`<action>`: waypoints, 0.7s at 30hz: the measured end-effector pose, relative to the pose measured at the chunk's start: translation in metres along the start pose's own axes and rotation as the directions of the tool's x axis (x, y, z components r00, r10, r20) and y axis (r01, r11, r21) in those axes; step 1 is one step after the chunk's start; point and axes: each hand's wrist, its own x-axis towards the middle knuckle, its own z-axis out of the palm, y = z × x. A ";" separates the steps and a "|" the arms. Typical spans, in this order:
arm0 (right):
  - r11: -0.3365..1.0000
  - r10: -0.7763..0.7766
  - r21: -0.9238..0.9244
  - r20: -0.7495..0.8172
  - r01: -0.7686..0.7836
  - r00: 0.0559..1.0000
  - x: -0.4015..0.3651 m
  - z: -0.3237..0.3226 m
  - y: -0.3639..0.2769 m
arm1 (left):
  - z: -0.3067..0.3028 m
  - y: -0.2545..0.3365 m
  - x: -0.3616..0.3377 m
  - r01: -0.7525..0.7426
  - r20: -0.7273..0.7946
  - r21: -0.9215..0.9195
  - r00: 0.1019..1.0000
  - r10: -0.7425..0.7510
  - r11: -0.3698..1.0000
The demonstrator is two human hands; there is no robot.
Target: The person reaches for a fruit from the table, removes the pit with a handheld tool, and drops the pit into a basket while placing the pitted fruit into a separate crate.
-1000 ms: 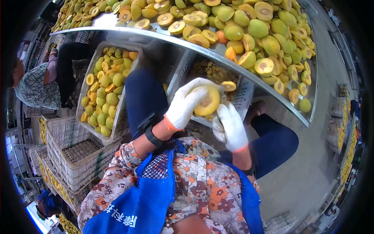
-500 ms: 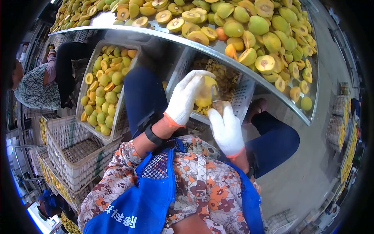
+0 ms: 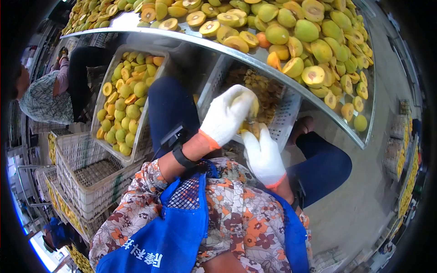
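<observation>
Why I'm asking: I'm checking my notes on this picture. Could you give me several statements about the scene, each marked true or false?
1. The left hand and the right hand both wear white gloves. True.
2. The left hand is empty. False: it holds a piece of yellow fruit.
3. Every fruit on the table is whole. False: many are cut in half, with the cut faces showing.
4. A crate of fruit stands to the left of the left knee. True.
5. The vest is red. False: it is blue.
</observation>
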 end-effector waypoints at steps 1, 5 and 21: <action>0.982 0.112 0.149 0.060 -0.120 0.992 0.001 0.002 0.001 | 0.004 0.001 -0.003 -0.124 -0.064 0.150 0.989 0.135 0.981; 0.555 0.454 0.625 0.326 -0.550 0.829 -0.001 -0.006 -0.014 | 0.001 0.007 0.000 -0.089 0.017 0.315 0.996 0.088 0.945; 0.307 0.322 0.709 0.550 -0.635 0.770 -0.012 -0.008 0.009 | -0.003 -0.030 -0.002 -0.118 0.069 0.049 0.991 0.115 0.992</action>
